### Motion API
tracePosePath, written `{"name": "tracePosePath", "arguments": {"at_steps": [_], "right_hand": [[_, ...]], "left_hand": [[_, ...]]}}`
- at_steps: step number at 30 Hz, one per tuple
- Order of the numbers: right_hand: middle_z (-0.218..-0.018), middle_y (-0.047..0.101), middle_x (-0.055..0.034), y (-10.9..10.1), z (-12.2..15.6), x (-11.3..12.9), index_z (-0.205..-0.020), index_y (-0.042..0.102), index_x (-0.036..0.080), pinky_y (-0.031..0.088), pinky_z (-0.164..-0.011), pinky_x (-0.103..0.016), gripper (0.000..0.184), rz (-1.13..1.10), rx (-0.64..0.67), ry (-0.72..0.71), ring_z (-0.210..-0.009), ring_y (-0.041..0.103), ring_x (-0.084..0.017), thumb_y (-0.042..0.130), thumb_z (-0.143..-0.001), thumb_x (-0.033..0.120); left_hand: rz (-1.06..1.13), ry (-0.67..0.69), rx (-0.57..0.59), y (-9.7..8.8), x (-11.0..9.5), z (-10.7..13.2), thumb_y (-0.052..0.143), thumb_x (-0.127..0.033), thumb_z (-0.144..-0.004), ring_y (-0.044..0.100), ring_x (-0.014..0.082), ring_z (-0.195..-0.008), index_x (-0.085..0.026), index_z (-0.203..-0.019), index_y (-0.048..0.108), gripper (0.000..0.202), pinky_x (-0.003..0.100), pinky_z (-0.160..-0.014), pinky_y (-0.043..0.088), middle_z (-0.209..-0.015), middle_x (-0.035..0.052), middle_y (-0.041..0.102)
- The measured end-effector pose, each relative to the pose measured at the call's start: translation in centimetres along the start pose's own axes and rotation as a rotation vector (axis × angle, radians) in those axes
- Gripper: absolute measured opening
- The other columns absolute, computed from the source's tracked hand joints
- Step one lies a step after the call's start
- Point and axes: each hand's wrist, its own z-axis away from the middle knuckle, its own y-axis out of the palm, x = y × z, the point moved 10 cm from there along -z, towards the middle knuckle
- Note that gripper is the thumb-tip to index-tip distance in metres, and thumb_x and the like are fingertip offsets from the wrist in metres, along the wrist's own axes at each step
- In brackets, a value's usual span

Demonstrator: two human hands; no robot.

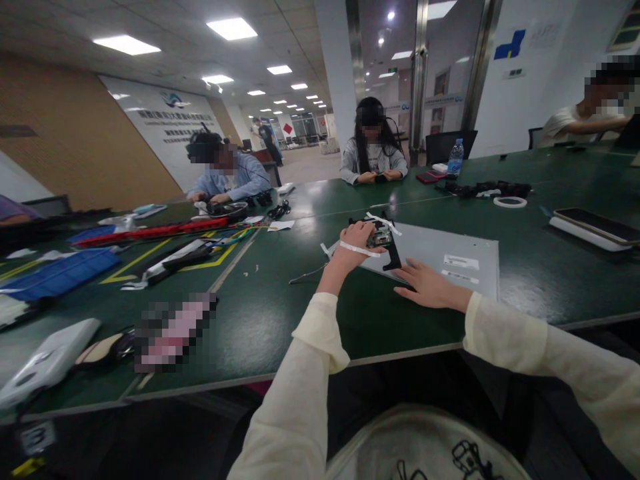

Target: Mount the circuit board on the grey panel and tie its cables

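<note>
A grey metal panel (450, 250) lies flat on the green table (280, 300) in front of me. At its far left corner sits a small circuit board in a black bracket (384, 241), with white tape strips (383, 222) on it. My left hand (356, 243) is closed on the left side of that board, and a white strip lies across its back. My right hand (425, 285) rests flat on the near edge of the panel, fingers stretched out and holding nothing.
Three other people sit at the far side. A tape roll (510, 202), a water bottle (455, 159), a phone (595, 225), black parts (487, 189), red and blue strips (150, 233) and a white device (47, 360) lie about. The table's near edge is close to my body.
</note>
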Motion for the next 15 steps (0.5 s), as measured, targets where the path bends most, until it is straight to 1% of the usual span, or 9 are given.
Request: {"name": "tracePosePath", "arguments": {"at_steps": [2, 5, 7, 10, 12, 14, 15], "right_hand": [[-0.152, 0.038, -0.0077, -0.2, 0.5, 1.3, -0.15, 0.037, 0.018, 0.022, -0.116, -0.047, 0.072, -0.063, 0.043, -0.063, -0.143, 0.024, -0.031, 0.029, -0.095, 0.064], [-0.155, 0.033, -0.0051, -0.8, 1.2, 3.2, -0.151, 0.035, 0.021, 0.02, -0.118, -0.046, 0.07, -0.144, 0.077, -0.177, -0.144, 0.023, -0.03, 0.035, -0.094, 0.063], [-0.155, 0.031, -0.0032, -1.3, 1.7, 4.4, -0.15, 0.037, 0.023, 0.019, -0.118, -0.046, 0.067, -0.205, 0.081, -0.27, -0.145, 0.022, -0.029, 0.04, -0.094, 0.06], [-0.152, 0.037, -0.0033, -1.9, 2.3, 5.9, -0.147, 0.042, 0.024, 0.021, -0.118, -0.045, 0.062, -0.304, 0.089, -0.386, -0.145, 0.024, -0.026, 0.046, -0.093, 0.055], [-0.149, 0.042, -0.0055, -2.1, 2.4, 6.6, -0.143, 0.048, 0.023, 0.023, -0.118, -0.046, 0.056, -0.388, 0.081, -0.396, -0.142, 0.031, -0.026, 0.048, -0.094, 0.05], [-0.146, 0.047, -0.0081, -2.4, 1.9, 7.4, -0.138, 0.053, 0.022, 0.026, -0.116, -0.049, 0.051, -0.544, 0.036, -0.334, -0.137, 0.039, -0.025, 0.05, -0.094, 0.048], [-0.144, 0.049, -0.009, -2.5, 1.5, 7.9, -0.137, 0.053, 0.022, 0.028, -0.115, -0.049, 0.051, -0.668, 0.009, -0.284, -0.135, 0.042, -0.025, 0.051, -0.093, 0.047]], "left_hand": [[0.006, 0.007, 0.023, 0.2, -0.2, 0.0, 0.07, -0.051, -0.077, 0.055, 0.0258, -0.105, -0.02, -0.108, 0.053, 0.047, 0.036, -0.089, 0.042, -0.111, 0.008, 0.057], [0.002, 0.007, 0.034, -0.1, -0.5, -0.2, 0.07, -0.053, -0.077, 0.056, 0.0254, -0.104, -0.021, -0.108, 0.053, 0.047, 0.035, -0.089, 0.041, -0.11, 0.007, 0.058], [-0.006, 0.021, 0.021, -0.6, -1.0, -0.4, 0.069, -0.054, -0.077, 0.055, 0.0254, -0.103, -0.021, -0.108, 0.053, 0.047, 0.035, -0.088, 0.041, -0.109, 0.0075, 0.058], [-0.02, 0.034, 0.008, -0.8, -1.4, -0.6, 0.069, -0.052, -0.078, 0.055, 0.0257, -0.103, -0.02, -0.108, 0.053, 0.047, 0.035, -0.088, 0.04, -0.109, 0.0082, 0.058], [-0.026, 0.015, 0.007, -0.6, -1.2, -0.7, 0.07, -0.052, -0.077, 0.055, 0.0262, -0.104, -0.02, -0.107, 0.054, 0.047, 0.036, -0.088, 0.04, -0.109, 0.0084, 0.058], [-0.03, -0.016, 0.004, -0.3, -0.8, -0.6, 0.071, -0.052, -0.077, 0.055, 0.0267, -0.104, -0.021, -0.106, 0.054, 0.047, 0.036, -0.088, 0.04, -0.11, 0.0083, 0.058], [-0.029, -0.034, 0.002, -0.1, -0.6, -0.6, 0.071, -0.052, -0.076, 0.055, 0.0267, -0.104, -0.021, -0.106, 0.054, 0.046, 0.036, -0.088, 0.04, -0.11, 0.0081, 0.058]]}}
